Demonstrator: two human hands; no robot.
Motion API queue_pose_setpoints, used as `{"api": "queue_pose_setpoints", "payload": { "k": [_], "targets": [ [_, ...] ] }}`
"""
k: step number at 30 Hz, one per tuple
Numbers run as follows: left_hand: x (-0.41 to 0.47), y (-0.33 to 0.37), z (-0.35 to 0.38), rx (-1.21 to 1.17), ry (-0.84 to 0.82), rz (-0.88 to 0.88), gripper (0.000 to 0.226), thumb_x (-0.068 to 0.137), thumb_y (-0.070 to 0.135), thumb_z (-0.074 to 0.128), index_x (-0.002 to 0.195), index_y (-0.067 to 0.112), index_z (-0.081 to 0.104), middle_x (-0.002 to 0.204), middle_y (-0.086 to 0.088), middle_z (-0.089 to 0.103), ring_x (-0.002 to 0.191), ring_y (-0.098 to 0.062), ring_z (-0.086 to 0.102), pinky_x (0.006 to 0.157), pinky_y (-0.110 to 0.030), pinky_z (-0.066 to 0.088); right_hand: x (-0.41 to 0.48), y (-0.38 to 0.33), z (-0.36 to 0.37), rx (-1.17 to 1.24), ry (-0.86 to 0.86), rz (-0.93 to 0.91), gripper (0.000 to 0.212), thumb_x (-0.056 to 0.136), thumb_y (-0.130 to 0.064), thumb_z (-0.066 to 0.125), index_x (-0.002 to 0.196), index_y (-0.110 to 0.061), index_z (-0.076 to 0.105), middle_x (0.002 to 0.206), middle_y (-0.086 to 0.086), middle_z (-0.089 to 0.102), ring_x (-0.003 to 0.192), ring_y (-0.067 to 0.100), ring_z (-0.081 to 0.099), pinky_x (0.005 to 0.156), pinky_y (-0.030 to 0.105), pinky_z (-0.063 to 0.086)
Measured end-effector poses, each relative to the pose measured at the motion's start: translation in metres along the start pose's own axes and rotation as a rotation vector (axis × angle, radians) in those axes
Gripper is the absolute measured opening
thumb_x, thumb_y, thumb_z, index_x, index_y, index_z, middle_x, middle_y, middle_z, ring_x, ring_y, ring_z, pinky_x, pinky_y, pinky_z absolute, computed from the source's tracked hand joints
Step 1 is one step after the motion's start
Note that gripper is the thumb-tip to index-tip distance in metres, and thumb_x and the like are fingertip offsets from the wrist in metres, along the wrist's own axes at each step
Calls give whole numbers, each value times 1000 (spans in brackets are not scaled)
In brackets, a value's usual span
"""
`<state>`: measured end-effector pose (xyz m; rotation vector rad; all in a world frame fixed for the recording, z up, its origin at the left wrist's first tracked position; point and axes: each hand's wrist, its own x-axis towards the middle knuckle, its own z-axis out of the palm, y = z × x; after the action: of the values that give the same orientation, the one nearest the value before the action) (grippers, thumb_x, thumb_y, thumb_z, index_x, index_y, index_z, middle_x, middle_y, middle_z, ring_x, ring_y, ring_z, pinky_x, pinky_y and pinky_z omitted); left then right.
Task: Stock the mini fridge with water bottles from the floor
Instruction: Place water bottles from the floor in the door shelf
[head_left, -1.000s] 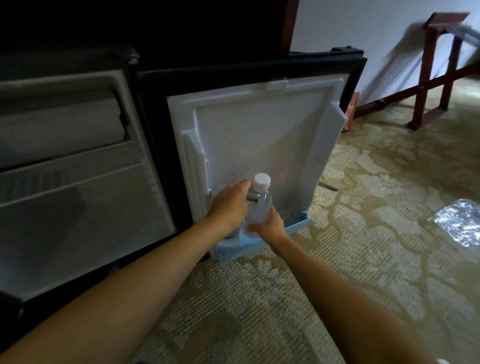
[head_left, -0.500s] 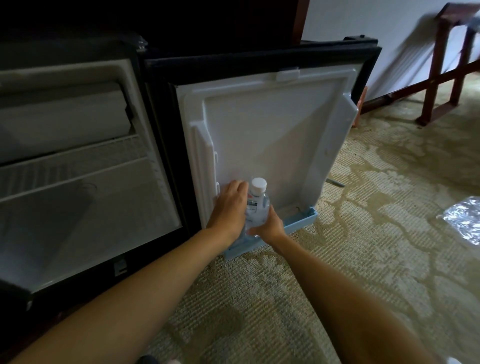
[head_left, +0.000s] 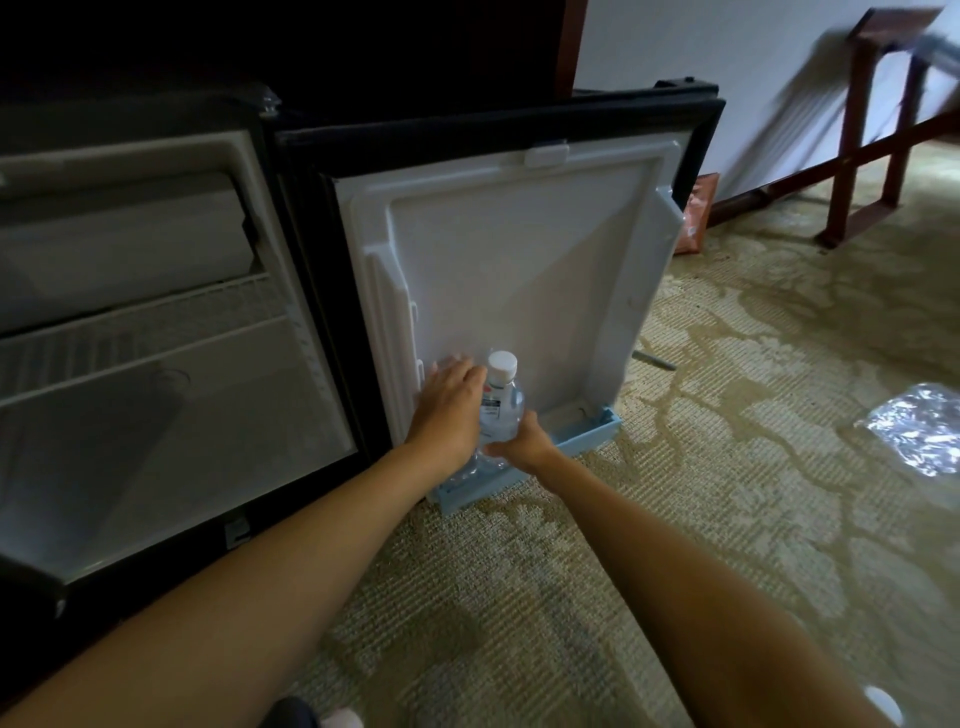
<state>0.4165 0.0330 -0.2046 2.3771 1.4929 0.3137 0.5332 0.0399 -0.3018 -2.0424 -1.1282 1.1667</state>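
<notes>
Bottle (head_left: 503, 408): upright, base in door shelf (head_left: 582, 442), left end.
Left hand (head_left: 451, 410): your fingers near straight, laid against the bottle's left side.
Right hand (head_left: 522, 451): your fingers curl round its lower body.

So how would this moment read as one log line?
step: clear plastic white-capped water bottle upright in pale blue door shelf | left hand: rests on bottle | right hand: grips bottle | white fridge door: open
</notes>
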Motion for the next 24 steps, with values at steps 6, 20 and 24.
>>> {"api": "queue_pose_setpoints", "payload": {
  "k": [6, 20, 24],
  "targets": [
    [-10, 35, 4, 114, 34, -21, 58, 89, 2, 49, 142, 10, 26, 156, -11, 17, 148, -30, -1, 120, -47, -2, -48, 3, -40, 60, 78, -16, 65, 85, -13, 63, 136, -3, 24, 133, 16, 47, 121, 31, 49, 99, 40, 46],
    [-111, 224, 65, -28, -485, 243, 59, 93, 2, 36, 147, 5, 12, 150, -19, 25, 139, -34, 23, 111, -41, 29, -257, 138, -154, 162, 418, 337, 53, 87, -5, 59, 136, -5, 38, 102, 13, 57, 97, 23, 54, 78, 30, 45],
    [-144, 240, 85, -18, -628, 282, 61, 93, -1, 33, 148, 2, 7, 152, -22, 24, 140, -35, 28, 113, -38, 29, -308, 188, -143, 160, 448, 436, 47, 88, 1, 54, 134, -2, 40, 125, 22, 52, 95, 21, 47, 95, 40, 46]
  ]
}}
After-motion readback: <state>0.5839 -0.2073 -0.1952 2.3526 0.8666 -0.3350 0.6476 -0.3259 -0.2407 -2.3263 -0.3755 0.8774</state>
